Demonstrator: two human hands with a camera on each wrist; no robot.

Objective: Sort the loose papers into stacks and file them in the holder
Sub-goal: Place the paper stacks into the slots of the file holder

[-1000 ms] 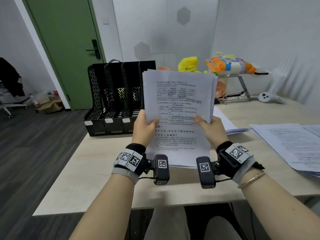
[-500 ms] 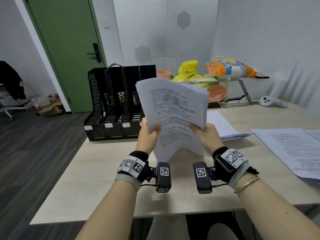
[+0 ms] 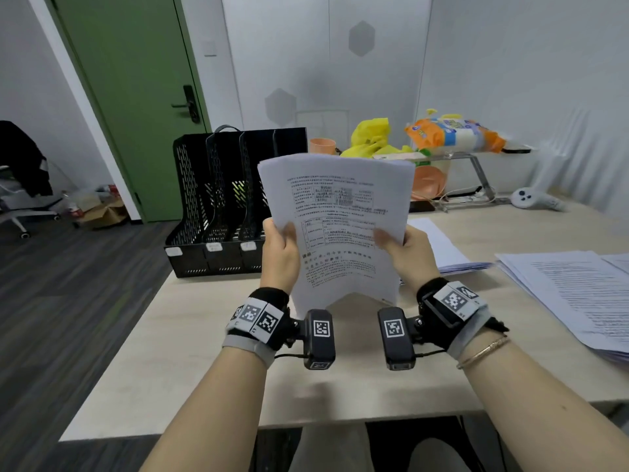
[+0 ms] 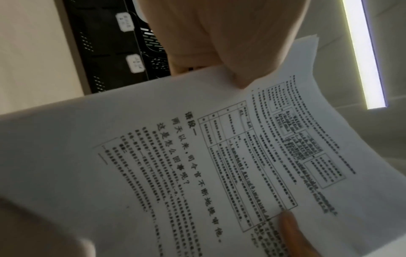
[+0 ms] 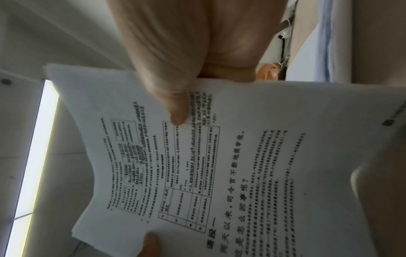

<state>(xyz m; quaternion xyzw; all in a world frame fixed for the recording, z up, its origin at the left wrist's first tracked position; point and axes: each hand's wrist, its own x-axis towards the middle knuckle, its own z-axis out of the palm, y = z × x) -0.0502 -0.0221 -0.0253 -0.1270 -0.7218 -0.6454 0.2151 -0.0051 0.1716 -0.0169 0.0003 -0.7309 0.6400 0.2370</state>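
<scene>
— How does the paper stack sit?
— Upright at frame centre, long axis vertical, print facing the wearer, left hand and right hand gripping its side edges.
— Around it?
— The black holder behind at left; more papers on the tabletop at right.

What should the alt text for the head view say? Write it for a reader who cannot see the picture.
Both hands, left hand and right hand, hold a stack of printed papers upright above a pale table. A black file holder stands behind it at the table's far left, and more papers lie flat at the right.
</scene>
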